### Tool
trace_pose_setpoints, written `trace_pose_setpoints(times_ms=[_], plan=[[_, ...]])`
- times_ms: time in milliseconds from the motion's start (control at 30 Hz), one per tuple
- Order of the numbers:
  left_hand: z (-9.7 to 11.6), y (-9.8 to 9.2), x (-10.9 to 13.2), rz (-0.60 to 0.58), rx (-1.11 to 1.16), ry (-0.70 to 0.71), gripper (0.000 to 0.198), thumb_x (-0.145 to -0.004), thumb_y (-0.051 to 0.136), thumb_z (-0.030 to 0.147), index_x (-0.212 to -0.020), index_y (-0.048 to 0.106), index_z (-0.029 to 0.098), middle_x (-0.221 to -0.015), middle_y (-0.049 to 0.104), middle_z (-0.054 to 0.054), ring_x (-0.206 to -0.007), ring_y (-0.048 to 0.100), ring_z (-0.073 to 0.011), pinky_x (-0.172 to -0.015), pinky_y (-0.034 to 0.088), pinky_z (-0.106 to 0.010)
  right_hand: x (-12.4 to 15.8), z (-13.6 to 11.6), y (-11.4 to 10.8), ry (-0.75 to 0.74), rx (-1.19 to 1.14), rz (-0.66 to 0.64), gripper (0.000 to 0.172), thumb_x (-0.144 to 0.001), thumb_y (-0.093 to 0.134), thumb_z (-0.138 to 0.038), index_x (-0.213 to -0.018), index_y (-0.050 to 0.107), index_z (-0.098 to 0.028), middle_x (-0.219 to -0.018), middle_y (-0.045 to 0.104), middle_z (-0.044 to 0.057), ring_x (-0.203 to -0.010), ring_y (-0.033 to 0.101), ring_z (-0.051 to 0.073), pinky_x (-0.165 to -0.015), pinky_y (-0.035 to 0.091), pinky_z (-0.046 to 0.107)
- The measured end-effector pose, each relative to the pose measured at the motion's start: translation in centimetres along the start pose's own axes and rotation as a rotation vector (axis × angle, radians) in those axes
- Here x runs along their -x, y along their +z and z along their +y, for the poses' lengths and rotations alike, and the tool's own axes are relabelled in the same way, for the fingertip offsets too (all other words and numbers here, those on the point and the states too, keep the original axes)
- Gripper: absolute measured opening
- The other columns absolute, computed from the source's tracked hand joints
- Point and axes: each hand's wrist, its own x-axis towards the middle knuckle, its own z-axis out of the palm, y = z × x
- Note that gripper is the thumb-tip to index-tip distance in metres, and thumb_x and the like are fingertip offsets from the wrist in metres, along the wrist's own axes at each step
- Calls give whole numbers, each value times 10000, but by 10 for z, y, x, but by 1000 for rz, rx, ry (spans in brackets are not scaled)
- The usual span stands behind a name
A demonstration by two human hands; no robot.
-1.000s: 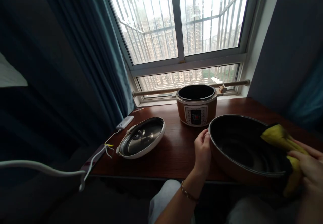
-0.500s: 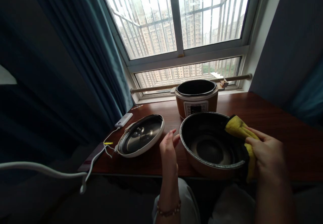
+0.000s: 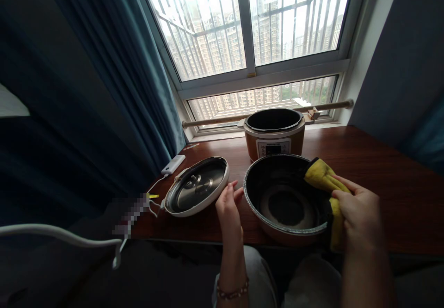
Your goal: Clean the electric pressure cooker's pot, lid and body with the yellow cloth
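Closed over a yellow cloth (image 3: 321, 176), the right hand (image 3: 359, 208) presses it onto the rim of the dark inner pot (image 3: 287, 206) at the pot's 3 o'clock, while the left hand (image 3: 228, 204) sits with fingers loosely spread just beside the rim at 9 o'clock, contact unclear. That pot rests at the near edge of the wooden table (image 3: 381, 160), its mouth tipped toward the camera. At its 12 o'clock stands the electric pressure cooker base (image 3: 274, 134) under the window, at 9 o'clock the upturned lid (image 3: 196, 192), and at the lid's 11 o'clock a white power bank (image 3: 172, 164).
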Motion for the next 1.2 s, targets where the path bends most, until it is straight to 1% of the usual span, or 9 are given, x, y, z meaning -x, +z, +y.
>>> trace_pose_setpoints(times_ms=[200,367,600,733,800,933,1033,1133,1200], plan=[[-7,-3,-5,37,26,63,323,-754,584,348,-946,641,94,-786,708,-89,-773,683,-212,-756,515,-320,7,0,6,-35,-37,0,582,-521,535,-94,-1085,669,-144,-883,690,87,-602,600,140,-477,443,178],[-18,-9,-12,81,15,94,308,-753,594,346,-946,647,112,-800,708,-78,-794,680,-213,-792,505,-341,9,2,13,-9,-69,-26,595,-514,521,-90,-1091,662,-109,-871,696,101,-625,620,155,-489,453,179],[-30,-11,-17,91,21,88,335,-742,612,361,-968,654,116,-767,708,-70,-783,681,-217,-799,505,-358,1,6,17,-69,-71,-37,579,-512,505,-64,-1065,671,-94,-892,698,106,-666,636,160,-521,466,177],[-32,-11,-16,74,-38,121,359,-755,605,375,-1009,642,124,-790,712,-78,-817,675,-222,-826,493,-370,-6,12,18,-68,-39,-56,587,-516,498,-58,-1080,660,-93,-903,699,114,-677,649,186,-491,458,194],[-32,-12,-15,66,-93,147,363,-764,597,383,-1022,636,131,-803,712,-80,-823,674,-227,-832,489,-380,-12,16,16,-100,5,-68,562,-525,508,-64,-1064,666,-92,-889,702,113,-686,653,201,-491,462,208],[-31,-14,-16,70,-330,257,334,-775,582,392,-1002,643,154,-836,709,-84,-846,663,-235,-842,480,-385,-23,21,10,-252,184,-107,460,-557,557,-95,-994,697,-126,-858,710,90,-731,659,231,-582,505,267],[-35,-14,-22,34,-529,305,338,-773,578,401,-994,645,154,-947,688,-107,-892,641,-251,-851,471,-400,-24,19,7,-423,366,-114,366,-621,578,-144,-961,707,-176,-967,698,73,-879,649,248,-765,507,317],[-44,-14,-30,-100,-528,252,398,-788,557,397,-1083,611,135,-1086,644,-134,-1026,590,-266,-933,425,-420,-16,14,8,-635,512,-108,260,-724,550,-216,-930,705,-179,-1191,608,82,-1110,552,254,-966,411,352],[-51,-13,-33,-176,-444,224,418,-804,538,374,-1144,580,134,-1178,603,-134,-1121,538,-260,-994,378,-414,-7,10,9,-752,573,-152,226,-776,526,-255,-883,703,-164,-1215,590,98,-1203,473,247,-1017,360,356]])
